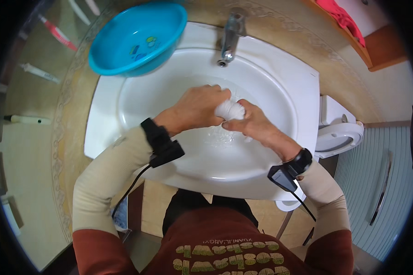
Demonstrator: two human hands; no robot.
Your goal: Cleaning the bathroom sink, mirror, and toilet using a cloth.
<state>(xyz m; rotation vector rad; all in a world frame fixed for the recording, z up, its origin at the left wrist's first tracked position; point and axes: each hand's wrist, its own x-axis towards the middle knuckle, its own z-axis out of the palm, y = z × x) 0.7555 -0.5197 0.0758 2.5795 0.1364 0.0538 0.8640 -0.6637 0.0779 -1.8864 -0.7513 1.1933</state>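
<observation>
Over the basin of a white ceramic sink point(206, 168), a bunched white cloth point(230, 110) is gripped between my two hands. My left hand point(201, 106) closes around its left end, and my right hand point(249, 120) holds its right side with fingers and thumb. A small white end of it shows beneath my right hand. Water lies in the basin and looks rippled just below my hands. The exact kind of cloth cannot be told. Behind my hands, a chrome faucet point(230, 41) points its spout toward the basin.
A blue plastic basin point(137, 37) rests on the sink's back left corner. To the right stand a white toilet point(340, 139) and a ribbed panel with a handle point(375, 185). A wooden shelf point(387, 51) with a red cloth point(344, 22) is at the upper right. Toothbrushes show at left.
</observation>
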